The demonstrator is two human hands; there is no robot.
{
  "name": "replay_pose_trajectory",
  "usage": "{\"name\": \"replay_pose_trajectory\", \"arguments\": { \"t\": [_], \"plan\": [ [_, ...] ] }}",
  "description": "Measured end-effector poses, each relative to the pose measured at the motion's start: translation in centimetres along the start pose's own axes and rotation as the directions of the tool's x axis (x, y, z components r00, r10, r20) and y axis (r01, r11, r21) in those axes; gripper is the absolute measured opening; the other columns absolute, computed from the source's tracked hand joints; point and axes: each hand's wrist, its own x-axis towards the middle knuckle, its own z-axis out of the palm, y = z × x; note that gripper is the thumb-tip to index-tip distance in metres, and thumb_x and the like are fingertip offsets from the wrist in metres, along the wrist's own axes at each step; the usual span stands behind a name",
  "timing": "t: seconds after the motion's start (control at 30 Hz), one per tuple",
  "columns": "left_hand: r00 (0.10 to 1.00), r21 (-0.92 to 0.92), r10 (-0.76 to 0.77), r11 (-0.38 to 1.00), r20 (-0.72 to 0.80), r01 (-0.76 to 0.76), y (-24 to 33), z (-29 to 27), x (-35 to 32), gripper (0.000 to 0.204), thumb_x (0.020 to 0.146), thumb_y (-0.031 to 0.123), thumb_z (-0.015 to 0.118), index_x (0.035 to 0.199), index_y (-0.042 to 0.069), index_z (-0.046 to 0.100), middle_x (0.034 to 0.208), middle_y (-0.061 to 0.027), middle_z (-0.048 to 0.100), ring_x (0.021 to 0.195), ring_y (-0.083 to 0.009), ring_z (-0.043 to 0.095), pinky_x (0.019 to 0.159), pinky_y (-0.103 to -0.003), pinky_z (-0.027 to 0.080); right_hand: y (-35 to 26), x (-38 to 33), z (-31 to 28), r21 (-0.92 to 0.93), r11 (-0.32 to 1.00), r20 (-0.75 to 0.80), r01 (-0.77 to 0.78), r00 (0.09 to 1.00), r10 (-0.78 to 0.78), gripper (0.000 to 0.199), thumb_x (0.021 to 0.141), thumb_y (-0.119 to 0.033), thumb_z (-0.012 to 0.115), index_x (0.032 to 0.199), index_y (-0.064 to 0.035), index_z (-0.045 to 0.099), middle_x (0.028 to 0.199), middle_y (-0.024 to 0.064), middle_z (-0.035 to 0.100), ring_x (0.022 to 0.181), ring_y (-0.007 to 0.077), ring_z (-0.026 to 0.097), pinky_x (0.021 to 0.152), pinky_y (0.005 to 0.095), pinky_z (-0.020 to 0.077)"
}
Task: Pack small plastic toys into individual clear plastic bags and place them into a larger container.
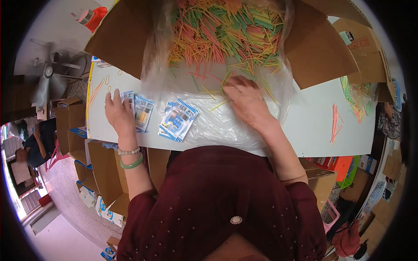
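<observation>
A heap of thin coloured sticks (pixel 226 32), pink, yellow, green and orange, fills a clear plastic bag (pixel 204 124) in front of me. My right hand (pixel 247 103) is over the bag's near part, its fingers bent down among a few loose sticks. Whatever those fingers pinch is hidden under them. To the left, my left hand (pixel 118 114) has its fingers apart beside a blue-and-white packet (pixel 143 114), and it grips nothing that I can see. Another blue-and-white packet (pixel 177 121), apparently lying on a second one, rests between my hands.
Cardboard flaps (pixel 322 48) rise on both sides of the bag. Rubber bands (pixel 107 79) lie at the white table's (pixel 300 130) far left. Pink sticks (pixel 335 124) and a bag of coloured strands (pixel 358 98) are on the right. Open cartons (pixel 106 174) stand below the left edge.
</observation>
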Motion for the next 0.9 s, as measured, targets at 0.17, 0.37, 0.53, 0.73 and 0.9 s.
{"name": "replay_pose_trajectory", "arguments": {
  "t": [0.17,0.37,0.53,0.73,0.9],
  "plan": [
    [0.855,-0.451,0.462,0.831,0.236,-0.325,7.7,1.7,-3.4,0.019,0.075,-0.001,0.060,0.094,-0.001,0.059,0.100,-0.0193,0.061,0.098,-0.0369,0.056,0.086,-0.043,0.046,1.8,1.4,1.3,-0.213,0.970,0.082,0.115,0.992,-0.100,0.045,0.077,-0.015,0.060,0.120,-0.0058,0.049,0.131,0.0111,0.044,0.130,0.0310,0.032,0.105,0.0471,0.0282],
    [0.402,-0.770,0.781,0.592,0.477,-0.237,16.1,4.1,-6.6,0.024,0.073,0.008,0.064,0.095,0.003,0.059,0.099,-0.0120,0.058,0.095,-0.0325,0.054,0.084,-0.042,0.043,3.1,3.5,-0.1,-0.152,0.984,0.158,0.097,0.985,-0.072,0.037,0.080,-0.020,0.059,0.114,-0.0080,0.055,0.120,0.0090,0.051,0.117,0.0280,0.044,0.099,0.0414,0.0349],
    [0.260,-0.826,0.825,0.546,0.501,-0.140,15.5,5.8,-7.6,0.012,0.069,0.008,0.063,0.080,0.005,0.062,0.089,-0.0095,0.057,0.090,-0.0304,0.053,0.081,-0.040,0.041,4.4,5.7,1.9,-0.238,0.968,0.182,-0.076,0.976,0.121,0.020,0.080,-0.024,0.059,0.093,-0.0086,0.061,0.100,0.0057,0.058,0.101,0.0270,0.053,0.088,0.0411,0.0407],
    [0.404,-0.872,0.799,0.489,0.445,-0.006,14.8,6.6,-8.1,0.019,0.068,0.010,0.065,0.086,0.005,0.065,0.087,-0.0089,0.058,0.089,-0.0293,0.054,0.083,-0.038,0.042,-1.2,3.3,1.3,-0.091,0.996,0.183,0.022,0.983,-0.004,0.040,0.076,-0.026,0.062,0.108,-0.0045,0.055,0.108,0.0104,0.052,0.106,0.0273,0.047,0.089,0.0424,0.0388],
    [0.397,-0.885,0.816,0.465,0.421,-0.016,14.7,6.8,-8.3,0.017,0.065,0.007,0.067,0.082,0.004,0.064,0.085,-0.0088,0.057,0.088,-0.0287,0.055,0.082,-0.038,0.042,0.6,3.6,1.7,-0.065,0.993,0.266,0.103,0.961,-0.082,0.051,0.077,-0.028,0.063,0.120,-0.0057,0.049,0.115,0.0114,0.049,0.114,0.0295,0.043,0.098,0.0420,0.0346]
  ]
}}
